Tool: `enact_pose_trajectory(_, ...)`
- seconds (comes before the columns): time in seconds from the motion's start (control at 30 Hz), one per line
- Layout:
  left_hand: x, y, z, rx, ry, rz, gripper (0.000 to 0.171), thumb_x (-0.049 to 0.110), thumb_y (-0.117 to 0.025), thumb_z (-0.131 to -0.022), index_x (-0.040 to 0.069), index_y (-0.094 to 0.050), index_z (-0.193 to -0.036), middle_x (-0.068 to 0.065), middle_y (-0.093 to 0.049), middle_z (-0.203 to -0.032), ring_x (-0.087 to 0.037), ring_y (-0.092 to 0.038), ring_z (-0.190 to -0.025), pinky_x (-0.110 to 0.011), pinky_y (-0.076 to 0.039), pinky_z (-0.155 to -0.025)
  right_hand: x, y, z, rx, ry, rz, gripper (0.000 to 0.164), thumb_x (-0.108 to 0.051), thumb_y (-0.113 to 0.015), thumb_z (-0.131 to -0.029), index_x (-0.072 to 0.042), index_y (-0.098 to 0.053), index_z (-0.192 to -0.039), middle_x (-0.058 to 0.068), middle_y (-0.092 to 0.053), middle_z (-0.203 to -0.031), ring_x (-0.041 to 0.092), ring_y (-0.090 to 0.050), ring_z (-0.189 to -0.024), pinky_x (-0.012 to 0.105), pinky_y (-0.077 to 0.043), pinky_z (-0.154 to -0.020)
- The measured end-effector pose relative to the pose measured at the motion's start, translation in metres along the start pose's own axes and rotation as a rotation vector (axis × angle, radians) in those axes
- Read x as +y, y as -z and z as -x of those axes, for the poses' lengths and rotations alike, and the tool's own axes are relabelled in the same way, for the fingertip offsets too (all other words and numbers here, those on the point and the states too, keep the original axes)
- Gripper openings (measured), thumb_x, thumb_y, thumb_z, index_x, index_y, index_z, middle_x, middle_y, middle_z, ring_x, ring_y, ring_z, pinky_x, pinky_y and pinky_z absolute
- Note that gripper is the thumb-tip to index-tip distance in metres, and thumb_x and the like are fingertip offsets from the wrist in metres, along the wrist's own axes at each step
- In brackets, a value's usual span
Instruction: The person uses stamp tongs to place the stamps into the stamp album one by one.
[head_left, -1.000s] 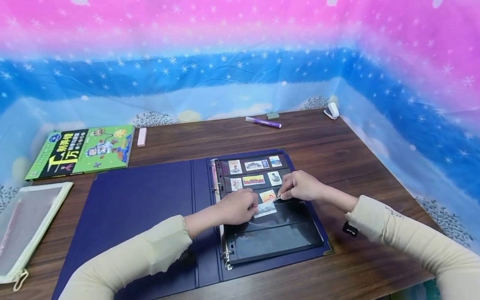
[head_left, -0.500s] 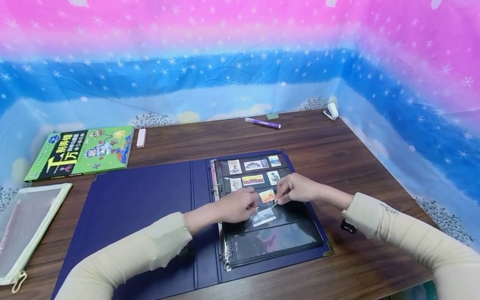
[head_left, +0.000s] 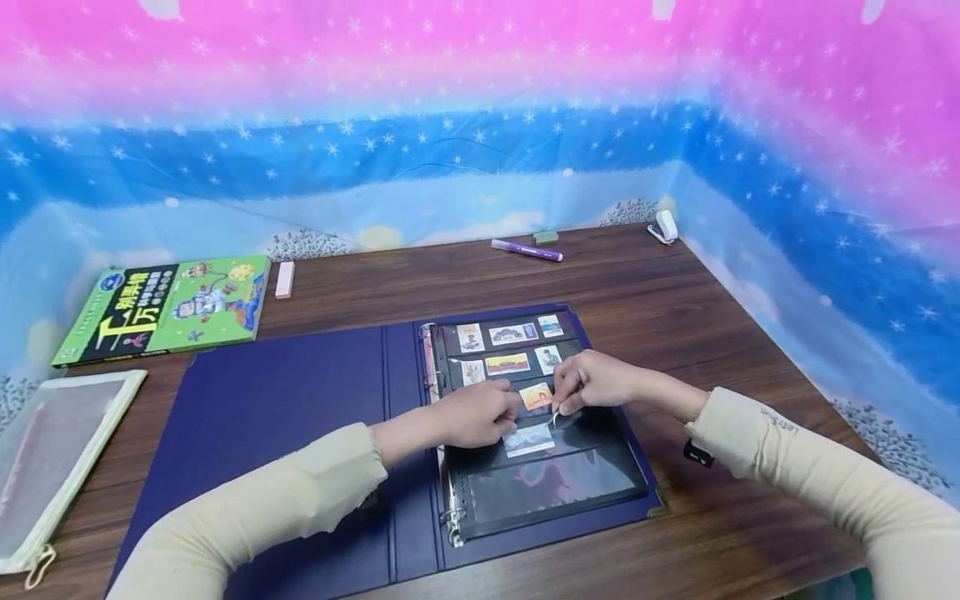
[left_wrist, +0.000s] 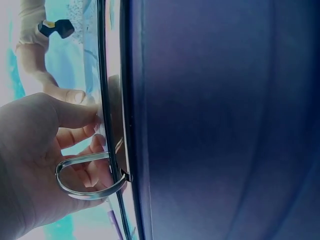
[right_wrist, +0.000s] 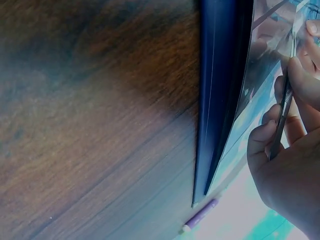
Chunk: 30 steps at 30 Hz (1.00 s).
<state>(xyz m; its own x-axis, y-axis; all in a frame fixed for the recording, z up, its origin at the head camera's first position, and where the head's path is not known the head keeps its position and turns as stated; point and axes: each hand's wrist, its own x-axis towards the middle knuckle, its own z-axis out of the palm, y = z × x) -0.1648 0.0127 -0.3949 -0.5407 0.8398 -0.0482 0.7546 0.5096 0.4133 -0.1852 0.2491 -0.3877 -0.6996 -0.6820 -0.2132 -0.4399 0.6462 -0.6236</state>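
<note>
A blue ring binder (head_left: 292,400) lies open, with a black stamp page (head_left: 577,442) on its right side. Several stamps sit in the upper rows, among them an orange one (head_left: 536,396). Below it a grey-white stamp (head_left: 529,440) shows in the third pocket row. My right hand (head_left: 596,382) grips metal tweezers (right_wrist: 285,110), whose tips are at that stamp's upper right corner. Beside its upper left, my left hand (head_left: 474,413) has curled fingers; thumb and index finger meet at the pocket's clear strip. These fingertips are partly hidden in the head view.
Left of the binder lie a mesh zip pouch (head_left: 63,467) and a green book (head_left: 168,308), with a pink-white block (head_left: 284,280) beside it. A purple marker (head_left: 527,250), a green eraser (head_left: 546,237) and a white stapler (head_left: 663,227) are at the back. Binder rings (left_wrist: 90,192) rise near my left hand.
The grey-white stamp has moved down a little into the pocket row. My right hand has followed slightly downward with the tweezers, which now point more steeply. My left hand stays nearly in place.
</note>
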Motion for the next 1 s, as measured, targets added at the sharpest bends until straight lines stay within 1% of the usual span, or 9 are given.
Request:
enact_pose_trajectory(0.17,-0.001,-0.002,0.001,-0.001,0.008,0.0,0.021,0.016,-0.061,-0.087,0.013,-0.048,-0.071,0.004,-0.042,-0.076,-0.008,-0.038,-0.066,-0.019,-0.033,-0.061,0.003,0.001,0.001,0.004,0.043,0.054,0.008,-0.015,-0.073,-0.078,-0.016,-0.077,-0.084,-0.007,-0.064,-0.077,0.003,-0.05,-0.077,0.02,-0.042,-0.074)
enact_pose_trajectory(0.27,-0.001,-0.002,0.002,-0.011,0.023,0.004,0.022,0.018,-0.06,-0.089,0.013,-0.047,-0.072,0.004,-0.041,-0.076,-0.008,-0.038,-0.066,-0.02,-0.033,-0.062,0.008,0.005,0.006,0.028,0.046,0.061,0.009,-0.016,-0.071,-0.08,-0.017,-0.077,-0.087,-0.007,-0.063,-0.079,0.003,-0.049,-0.075,0.02,-0.042,-0.071)
enact_pose_trajectory(0.37,0.0,-0.003,0.002,-0.017,0.034,-0.006,0.02,0.019,-0.06,-0.089,0.011,-0.048,-0.076,0.003,-0.043,-0.077,-0.009,-0.038,-0.067,-0.021,-0.034,-0.063,0.015,0.012,0.011,0.102,0.013,0.055,0.011,-0.017,-0.069,-0.082,-0.017,-0.076,-0.091,-0.006,-0.062,-0.081,0.004,-0.047,-0.069,0.02,-0.04,-0.064)
enact_pose_trajectory(0.43,0.0,-0.004,0.002,-0.019,0.033,-0.029,0.017,0.021,-0.059,-0.09,0.01,-0.049,-0.081,0.002,-0.046,-0.079,-0.009,-0.039,-0.068,-0.022,-0.035,-0.064,0.021,0.018,0.013,0.19,-0.019,0.076,0.012,-0.018,-0.069,-0.083,-0.017,-0.076,-0.093,-0.005,-0.063,-0.083,0.005,-0.047,-0.067,0.02,-0.039,-0.062)
enact_pose_trajectory(0.5,0.0,-0.005,0.002,-0.014,0.025,-0.066,0.016,0.022,-0.059,-0.091,0.01,-0.051,-0.085,0.001,-0.048,-0.08,-0.009,-0.04,-0.069,-0.022,-0.037,-0.065,0.029,0.024,0.014,0.289,-0.066,0.106,0.013,-0.019,-0.069,-0.083,-0.017,-0.075,-0.094,-0.004,-0.064,-0.084,0.006,-0.047,-0.066,0.021,-0.038,-0.061)
enact_pose_trajectory(0.57,0.0,-0.005,0.001,-0.01,0.009,-0.095,0.016,0.023,-0.058,-0.091,0.01,-0.051,-0.086,0.002,-0.049,-0.08,-0.008,-0.039,-0.068,-0.021,-0.037,-0.065,0.039,0.031,0.013,0.385,-0.141,0.148,0.015,-0.02,-0.069,-0.084,-0.017,-0.075,-0.097,-0.002,-0.065,-0.086,0.008,-0.05,-0.067,0.023,-0.039,-0.062)
enact_pose_trajectory(0.7,-0.001,-0.005,0.001,-0.015,-0.005,-0.115,0.016,0.025,-0.059,-0.091,0.011,-0.052,-0.087,0.003,-0.05,-0.08,-0.007,-0.041,-0.067,-0.021,-0.038,-0.065,0.067,0.046,0.012,0.503,-0.309,0.233,0.022,-0.023,-0.066,-0.086,-0.014,-0.073,-0.104,0.004,-0.066,-0.093,0.016,-0.057,-0.074,0.029,-0.041,-0.064)
enact_pose_trajectory(0.87,0.001,-0.008,0.004,-0.013,-0.022,-0.136,0.016,0.027,-0.06,-0.09,0.013,-0.055,-0.097,0.002,-0.058,-0.09,-0.007,-0.051,-0.074,-0.023,-0.047,-0.074,0.104,0.061,0.018,0.526,-0.492,0.368,0.03,-0.025,-0.06,-0.089,-0.012,-0.067,-0.115,0.013,-0.065,-0.106,0.028,-0.061,-0.087,0.041,-0.045,-0.067)
enact_pose_trajectory(1.0,0.001,-0.012,0.005,-0.012,-0.033,-0.129,0.015,0.026,-0.06,-0.09,0.014,-0.056,-0.097,0.002,-0.059,-0.091,-0.007,-0.052,-0.075,-0.023,-0.047,-0.074,0.124,0.07,0.023,0.506,-0.587,0.364,0.03,-0.021,-0.059,-0.089,-0.01,-0.066,-0.116,0.018,-0.067,-0.109,0.034,-0.063,-0.089,0.045,-0.047,-0.068)
